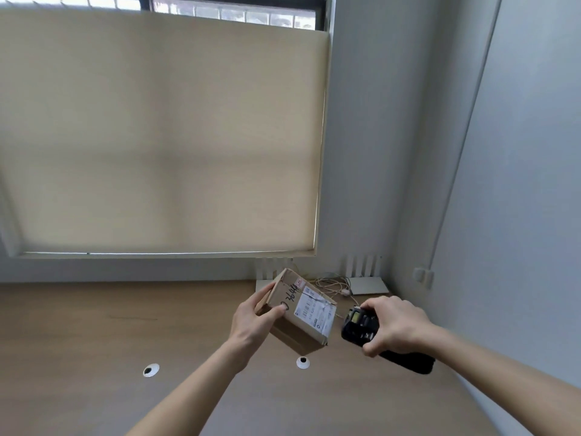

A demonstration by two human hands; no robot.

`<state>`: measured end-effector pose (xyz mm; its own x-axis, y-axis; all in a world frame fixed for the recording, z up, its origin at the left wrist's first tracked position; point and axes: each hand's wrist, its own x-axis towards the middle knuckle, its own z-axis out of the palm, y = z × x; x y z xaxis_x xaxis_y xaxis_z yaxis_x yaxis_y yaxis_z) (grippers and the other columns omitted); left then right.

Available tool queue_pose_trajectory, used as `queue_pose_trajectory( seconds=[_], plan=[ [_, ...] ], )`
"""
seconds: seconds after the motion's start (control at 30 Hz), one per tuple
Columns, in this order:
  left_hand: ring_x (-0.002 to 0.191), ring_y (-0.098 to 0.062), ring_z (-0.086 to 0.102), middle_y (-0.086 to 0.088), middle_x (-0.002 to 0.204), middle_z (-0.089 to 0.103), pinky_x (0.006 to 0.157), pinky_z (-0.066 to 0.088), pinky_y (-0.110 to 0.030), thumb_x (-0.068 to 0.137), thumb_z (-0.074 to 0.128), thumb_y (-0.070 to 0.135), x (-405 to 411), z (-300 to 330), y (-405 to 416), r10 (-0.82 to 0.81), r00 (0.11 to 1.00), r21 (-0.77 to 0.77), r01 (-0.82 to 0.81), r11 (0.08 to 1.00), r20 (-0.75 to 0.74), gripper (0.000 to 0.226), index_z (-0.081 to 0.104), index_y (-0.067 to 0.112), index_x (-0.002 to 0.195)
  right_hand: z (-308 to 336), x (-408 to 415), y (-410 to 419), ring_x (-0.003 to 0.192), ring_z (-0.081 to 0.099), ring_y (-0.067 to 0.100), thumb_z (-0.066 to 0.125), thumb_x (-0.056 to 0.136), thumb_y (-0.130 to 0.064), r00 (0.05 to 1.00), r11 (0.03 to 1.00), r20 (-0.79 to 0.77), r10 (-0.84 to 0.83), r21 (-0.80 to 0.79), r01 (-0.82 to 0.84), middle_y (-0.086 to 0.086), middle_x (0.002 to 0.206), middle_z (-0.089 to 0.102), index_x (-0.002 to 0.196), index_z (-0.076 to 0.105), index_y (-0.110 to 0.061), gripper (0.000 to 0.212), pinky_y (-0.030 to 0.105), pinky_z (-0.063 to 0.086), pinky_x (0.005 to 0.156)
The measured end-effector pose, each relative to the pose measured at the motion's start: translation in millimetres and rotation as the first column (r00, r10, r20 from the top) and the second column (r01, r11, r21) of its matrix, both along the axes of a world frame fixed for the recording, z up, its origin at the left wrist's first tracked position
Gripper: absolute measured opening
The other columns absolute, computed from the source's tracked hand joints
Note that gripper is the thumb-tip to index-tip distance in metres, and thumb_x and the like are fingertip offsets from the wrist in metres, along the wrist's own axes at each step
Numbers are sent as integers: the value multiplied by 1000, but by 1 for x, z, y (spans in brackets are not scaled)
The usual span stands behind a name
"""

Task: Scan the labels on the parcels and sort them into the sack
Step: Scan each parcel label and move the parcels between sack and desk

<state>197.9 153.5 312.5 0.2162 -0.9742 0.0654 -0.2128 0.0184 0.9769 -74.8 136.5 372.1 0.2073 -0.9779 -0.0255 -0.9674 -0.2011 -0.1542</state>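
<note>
A small brown cardboard parcel (298,316) is held above the wooden desk, tilted, with its white shipping label (316,311) facing up and to the right. Black handwriting runs along its top beside the label. My left hand (254,316) grips the parcel's left end, thumb on top. My right hand (396,325) holds a black handheld scanner (361,327), its head pointing left at the label from a short gap away. No sack is in view.
The wooden desk (125,325) has two round cable holes (151,370) (303,362). Two white routers (367,283) and tangled cables (333,284) sit at the back right corner. A beige roller blind (163,136) covers the window; grey walls close the right side.
</note>
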Motion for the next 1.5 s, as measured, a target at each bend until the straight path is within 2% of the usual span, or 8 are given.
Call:
queue_pose_trajectory(
  seconds=[0.23,0.6,0.8,0.93,1.07,1.17,1.33,1.5],
  plan=[
    [103,1,62,19,108,73,76,46,-15,84,76,23,23,11,30,69,997,-44,-67,997,45,51,64,50,125,9,17,13,87,57,19,83,53,-48,994,999,-103,29,-38,-33,-10,96,69,107,69,-34,58,28,41,70],
    [105,-1,62,14,110,72,76,45,-14,85,75,25,39,23,68,164,985,-81,-160,984,44,51,63,47,129,21,42,29,85,60,17,83,52,-49,980,982,-119,162,-76,-172,-12,90,68,106,70,-32,58,27,37,65],
    [97,8,56,12,106,68,76,44,-16,88,73,22,44,23,91,202,979,-91,-201,975,2,49,61,44,130,24,55,39,85,62,18,82,50,-51,970,974,-138,201,-82,-213,-11,92,72,105,70,-32,59,27,37,66],
    [103,0,59,9,110,69,78,45,-17,85,75,26,56,18,111,228,973,-85,-230,969,-32,49,61,49,126,28,75,48,85,63,18,81,49,-52,962,967,-142,234,-70,-246,-11,88,70,102,70,-32,58,26,37,63],
    [108,-7,64,9,113,72,86,49,-21,73,76,36,84,18,140,281,957,-83,-287,954,-77,52,63,53,120,34,110,62,84,62,16,83,51,-52,949,951,-135,285,-81,-298,-13,85,68,99,69,-33,53,27,38,65],
    [103,0,65,11,110,73,82,49,-15,81,78,24,115,18,164,340,936,-85,-347,934,-89,49,64,48,122,39,145,78,84,62,16,82,52,-52,929,935,-161,334,-71,-348,-12,87,68,95,68,-33,50,27,37,65],
    [100,4,63,18,103,71,80,48,-14,84,77,22,182,22,221,423,901,-97,-432,897,-95,48,62,49,121,46,219,114,86,64,15,81,51,-53,894,899,-163,417,-68,-432,-12,88,69,91,64,-36,47,27,39,65],
    [102,2,59,14,108,67,75,45,-13,87,73,24,261,29,306,521,849,-99,-528,844,-86,49,59,50,127,50,311,169,92,65,13,83,51,-55,873,874,-73,482,-24,-485,-13,97,69,104,64,-41,58,27,45,71]
  ],
)
